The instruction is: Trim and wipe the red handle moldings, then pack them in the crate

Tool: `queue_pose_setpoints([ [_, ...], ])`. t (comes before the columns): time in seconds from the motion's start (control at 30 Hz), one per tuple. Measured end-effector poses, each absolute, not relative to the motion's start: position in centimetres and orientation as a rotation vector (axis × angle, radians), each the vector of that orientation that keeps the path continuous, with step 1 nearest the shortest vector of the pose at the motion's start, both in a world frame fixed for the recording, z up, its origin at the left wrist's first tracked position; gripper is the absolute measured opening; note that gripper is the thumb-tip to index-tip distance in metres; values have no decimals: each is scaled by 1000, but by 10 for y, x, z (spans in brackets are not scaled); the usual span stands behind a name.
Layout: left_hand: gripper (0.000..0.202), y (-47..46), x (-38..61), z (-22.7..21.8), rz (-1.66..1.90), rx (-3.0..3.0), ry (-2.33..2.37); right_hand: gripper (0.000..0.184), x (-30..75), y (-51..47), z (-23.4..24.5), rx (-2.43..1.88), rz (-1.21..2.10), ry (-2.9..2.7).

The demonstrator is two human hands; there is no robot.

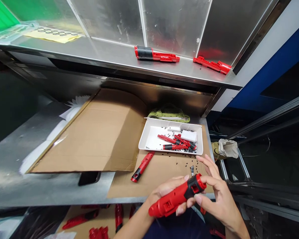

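Note:
A red plastic tube-shaped housing with a black collar [173, 199] lies tilted across my left hand [164, 187], its black end up and to the right. My left fingers wrap round it from beneath. At the collar end is my right hand [218, 189]; its index finger and thumb are against that end, while the other fingers are stretched out. Whether a tiny part sits under the right fingertips, I cannot tell. Just beyond, a small metal nail clipper [192, 170] and scattered tiny black pieces rest on the cardboard sheet [124, 187]. Another red and black housing [142, 167] lies to the left.
A white tray [170, 152] holds several red and black housings, a white block and many tiny black pieces. Left of it stands a big cardboard piece [97, 136]. Two housings, one red and black [155, 54], one red [211, 64], lie on the metal shelf [102, 54]. More housings lie below the table edge.

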State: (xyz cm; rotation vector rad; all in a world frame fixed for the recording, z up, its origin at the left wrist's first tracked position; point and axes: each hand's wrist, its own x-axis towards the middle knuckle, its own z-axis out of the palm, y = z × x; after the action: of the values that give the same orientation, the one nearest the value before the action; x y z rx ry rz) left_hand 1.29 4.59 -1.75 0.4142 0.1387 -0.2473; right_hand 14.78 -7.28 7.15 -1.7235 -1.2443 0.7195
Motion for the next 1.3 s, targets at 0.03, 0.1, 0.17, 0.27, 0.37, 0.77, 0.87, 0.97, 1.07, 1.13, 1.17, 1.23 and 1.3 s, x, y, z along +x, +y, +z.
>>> queue_pose_setpoints([
  [0.03,58,46,13,-14,-217,440,150,11,149,-73,72,-1736,725,-1254],
  [0.1,57,45,12,-9,-187,480,166,9,152,-72,73,-1763,745,-1275],
  [0.17,57,45,12,-5,-169,513,185,7,155,-72,73,-1786,771,-1300],
  [0.27,56,43,13,-1,-150,538,223,9,154,-71,75,-1836,739,-1276],
  [0.37,56,42,14,2,-145,552,248,13,151,-71,79,-1877,696,-1239],
  [0.77,57,38,14,12,-173,620,235,10,167,-76,85,-1874,884,-1396],
  [0.87,59,36,13,11,-169,617,236,10,169,-76,87,-1872,918,-1426],
  [0.97,59,34,13,10,-165,627,253,9,169,-76,89,-1861,892,-1450],
  [1.07,58,33,15,10,-143,638,291,9,163,-77,87,-1883,793,-1462],
  [1.13,58,31,16,10,-112,639,313,10,155,-79,85,-1940,633,-1444],
  [1.17,58,31,17,10,-96,638,318,10,150,-80,84,-1978,528,-1427],
  [1.23,58,29,18,7,-88,626,302,10,140,-81,83,-2049,327,-1398],
  [1.3,57,29,18,2,-101,594,267,10,133,-84,86,-2097,195,-1400],
])
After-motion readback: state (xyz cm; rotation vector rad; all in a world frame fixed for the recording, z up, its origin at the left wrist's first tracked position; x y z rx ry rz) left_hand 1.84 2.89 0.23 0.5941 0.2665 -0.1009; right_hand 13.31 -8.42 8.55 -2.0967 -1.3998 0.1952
